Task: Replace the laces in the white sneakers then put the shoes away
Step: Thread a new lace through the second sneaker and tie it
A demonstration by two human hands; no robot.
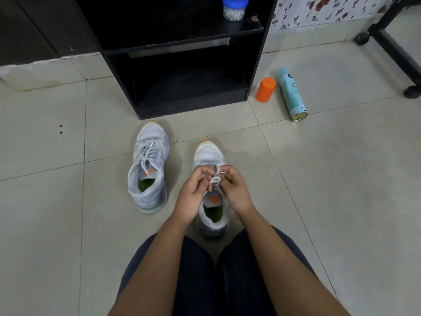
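Over the right sneaker [210, 159], both hands' curled fingers [227, 173] pinch its lace [215, 179].

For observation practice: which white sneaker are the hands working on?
The right white sneaker, white lace pinched by left hand and right hand; the left sneaker untouched.

Pale square tiles with thin dark grout lines make up the floor [68, 201], which gives back a soft, even light. Straight beyond the left hand [193, 192] and right hand [234, 190] stands a black open shelf unit [189, 103], its lower compartment in shadow. Far to the left of the left hand is dark wood panelling [34, 26]. Beyond and right of the right hand, floral wallpaper [330, 10] covers the wall, and a black frame on castors [394, 47] stands on the tiles.
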